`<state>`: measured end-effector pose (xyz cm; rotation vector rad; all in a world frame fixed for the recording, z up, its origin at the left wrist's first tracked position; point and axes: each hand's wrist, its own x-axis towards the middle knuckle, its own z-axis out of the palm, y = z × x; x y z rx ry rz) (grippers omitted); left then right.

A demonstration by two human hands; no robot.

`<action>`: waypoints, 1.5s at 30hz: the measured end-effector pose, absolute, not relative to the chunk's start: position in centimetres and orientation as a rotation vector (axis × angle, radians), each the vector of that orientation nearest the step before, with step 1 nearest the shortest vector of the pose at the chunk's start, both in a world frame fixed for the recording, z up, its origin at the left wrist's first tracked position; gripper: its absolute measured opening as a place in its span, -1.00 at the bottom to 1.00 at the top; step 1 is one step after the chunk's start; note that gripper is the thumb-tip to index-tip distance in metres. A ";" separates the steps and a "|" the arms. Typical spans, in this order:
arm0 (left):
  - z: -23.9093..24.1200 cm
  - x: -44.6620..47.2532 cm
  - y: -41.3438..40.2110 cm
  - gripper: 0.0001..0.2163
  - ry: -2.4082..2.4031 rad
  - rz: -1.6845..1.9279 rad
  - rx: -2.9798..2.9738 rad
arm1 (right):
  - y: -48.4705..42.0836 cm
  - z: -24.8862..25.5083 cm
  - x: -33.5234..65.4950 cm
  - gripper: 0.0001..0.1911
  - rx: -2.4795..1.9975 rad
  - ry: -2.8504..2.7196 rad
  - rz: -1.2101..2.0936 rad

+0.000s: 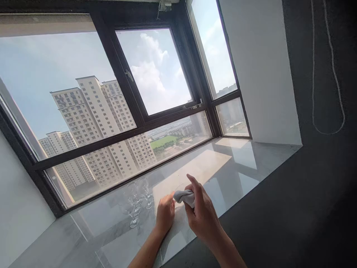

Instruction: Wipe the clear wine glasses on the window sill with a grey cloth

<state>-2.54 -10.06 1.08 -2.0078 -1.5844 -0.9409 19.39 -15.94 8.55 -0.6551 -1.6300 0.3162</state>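
Note:
My right hand [201, 213] is closed round a small grey cloth [184, 196], pressing it against or into a clear glass [180, 188] whose rim barely shows above the cloth. My left hand [165, 213] is curled round the lower part of that glass, which is mostly hidden behind both hands. Both hands hover over the marble window sill [228, 167]. To the left of my hands, three clear stemmed glasses [136, 203] stand upright together on the sill.
A large dark-framed window [134, 111] runs along the sill, with a handle on the middle sash. A white wall [259, 70] closes the right end. A beaded cord [329, 74] hangs on the dark wall at right.

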 end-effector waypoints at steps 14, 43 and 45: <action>2.2 -0.6 -11.4 -0.87 -1.331 -0.408 -2.150 | -9.2 1.6 19.3 -0.19 -1.034 -1.837 0.355; 1.3 0.5 -11.3 -0.81 -1.489 -0.924 -2.505 | -7.3 0.8 20.4 -0.50 -0.854 -1.227 0.781; 1.2 0.6 -11.3 -0.81 -1.564 -0.982 -2.521 | -7.1 0.4 20.1 -0.52 -0.934 -1.254 0.683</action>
